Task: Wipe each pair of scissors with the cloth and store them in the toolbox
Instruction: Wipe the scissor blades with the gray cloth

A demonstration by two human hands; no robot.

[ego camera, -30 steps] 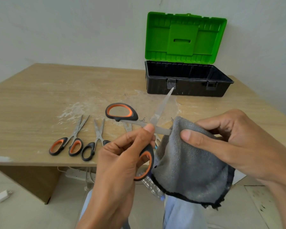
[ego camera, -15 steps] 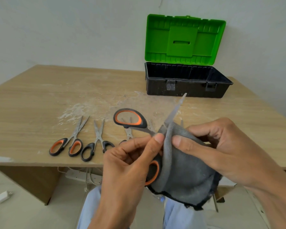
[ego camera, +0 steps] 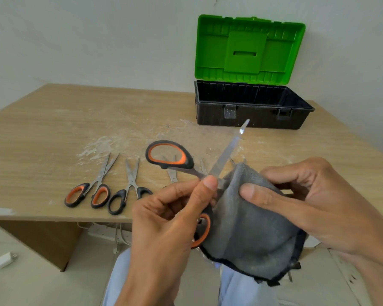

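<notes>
The left hand [ego camera: 164, 219] holds the opened orange-handled scissors [ego camera: 226, 153] over the near worktop [ego camera: 53, 129] edge, fingers pinching at the pivot. The right hand [ego camera: 323, 206] fingers grip the grey cloth [ego camera: 252, 235], folded over the hidden second blade. The toolbox [ego camera: 257, 118] stands open at the far side. Smaller scissors [ego camera: 100, 195] lie near left.

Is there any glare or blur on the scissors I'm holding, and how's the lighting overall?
Head view: a bright glint near the tip of the held scissors, whose raised blade looks smeared, probably motion blur. Head view: soft, even light, only faint shadows beside the other scissors on the table; the toolbox is sharp.
</notes>
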